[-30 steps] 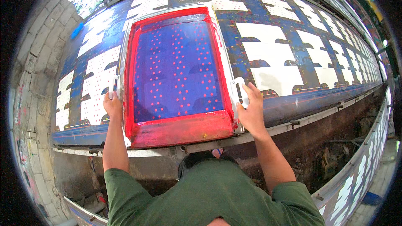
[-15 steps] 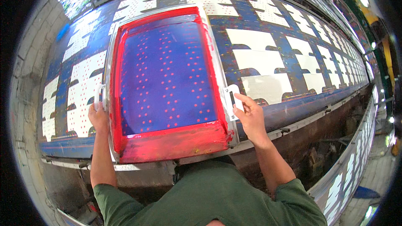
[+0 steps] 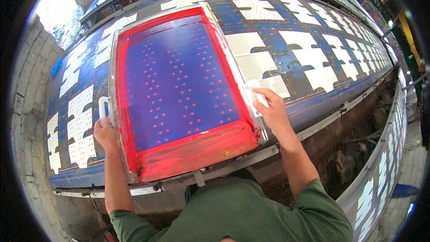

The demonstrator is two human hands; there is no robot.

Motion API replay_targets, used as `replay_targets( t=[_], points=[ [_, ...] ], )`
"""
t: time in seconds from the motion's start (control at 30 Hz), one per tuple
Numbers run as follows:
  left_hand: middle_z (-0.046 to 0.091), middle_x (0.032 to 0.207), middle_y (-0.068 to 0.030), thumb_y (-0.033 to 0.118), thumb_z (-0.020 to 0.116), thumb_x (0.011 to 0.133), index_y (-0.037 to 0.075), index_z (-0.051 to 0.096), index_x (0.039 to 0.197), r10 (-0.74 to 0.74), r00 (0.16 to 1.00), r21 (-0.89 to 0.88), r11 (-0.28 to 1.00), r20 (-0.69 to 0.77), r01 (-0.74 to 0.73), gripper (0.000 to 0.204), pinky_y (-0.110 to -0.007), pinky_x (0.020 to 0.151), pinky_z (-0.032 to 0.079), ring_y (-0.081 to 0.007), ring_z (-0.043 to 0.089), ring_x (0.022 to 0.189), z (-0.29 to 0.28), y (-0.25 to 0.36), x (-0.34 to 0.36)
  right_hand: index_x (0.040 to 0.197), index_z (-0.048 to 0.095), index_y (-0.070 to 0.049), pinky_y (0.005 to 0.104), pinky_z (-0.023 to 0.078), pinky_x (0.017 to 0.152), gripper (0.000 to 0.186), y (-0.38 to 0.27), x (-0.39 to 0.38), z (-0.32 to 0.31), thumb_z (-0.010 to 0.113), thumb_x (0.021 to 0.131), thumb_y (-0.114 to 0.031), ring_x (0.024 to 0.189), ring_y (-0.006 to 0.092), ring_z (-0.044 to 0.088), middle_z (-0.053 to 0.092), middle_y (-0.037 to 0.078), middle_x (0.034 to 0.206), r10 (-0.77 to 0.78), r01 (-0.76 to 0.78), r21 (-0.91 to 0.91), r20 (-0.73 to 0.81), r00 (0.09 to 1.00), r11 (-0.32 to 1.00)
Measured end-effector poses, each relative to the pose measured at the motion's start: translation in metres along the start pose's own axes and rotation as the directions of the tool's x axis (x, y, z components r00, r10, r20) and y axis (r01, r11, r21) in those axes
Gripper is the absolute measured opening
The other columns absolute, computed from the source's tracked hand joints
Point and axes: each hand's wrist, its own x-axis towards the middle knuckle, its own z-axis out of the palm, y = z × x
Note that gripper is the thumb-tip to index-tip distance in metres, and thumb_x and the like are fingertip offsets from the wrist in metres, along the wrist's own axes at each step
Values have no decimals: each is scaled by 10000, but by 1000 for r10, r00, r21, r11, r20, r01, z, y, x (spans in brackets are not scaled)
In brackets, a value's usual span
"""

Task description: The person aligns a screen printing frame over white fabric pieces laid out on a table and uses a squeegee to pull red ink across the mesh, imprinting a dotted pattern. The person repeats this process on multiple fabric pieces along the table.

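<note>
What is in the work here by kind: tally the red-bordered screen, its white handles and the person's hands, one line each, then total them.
Red-bordered screen: 1
White handles: 2 (left handle, right handle)
Hands: 2 (left hand, right hand)
Total: 5

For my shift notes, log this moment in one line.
left hand: on left handle; right hand: at right handle; between: red-rimmed blue printing screen; left: red-dotted white pieces
</note>
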Motion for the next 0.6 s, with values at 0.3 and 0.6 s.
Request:
replay_targets(
  t=[0.3,0.6],
  points=[
    [758,966,-93,164,766,1039,-42,756,1160,115,989,113,988,-95,-104,239,-372,764,544,-168,667,844,149,80,-151,1346,734,36,348,497,1106,418,83,36,-169,736,936,-47,1259,208,669,746,123,1326,21,-23,-121,-13,1000,992],
    [765,958,-114,120,771,1030,-38,738,1193,20,996,-27,999,-90,-22,230,-371,770,568,-202,711,835,214,112,-229,1409,686,66,356,500,1064,460,109,46,-251,701,960,-32,1254,211,637,680,112,1379,173,-173,87,8,985,981]
  ],
)
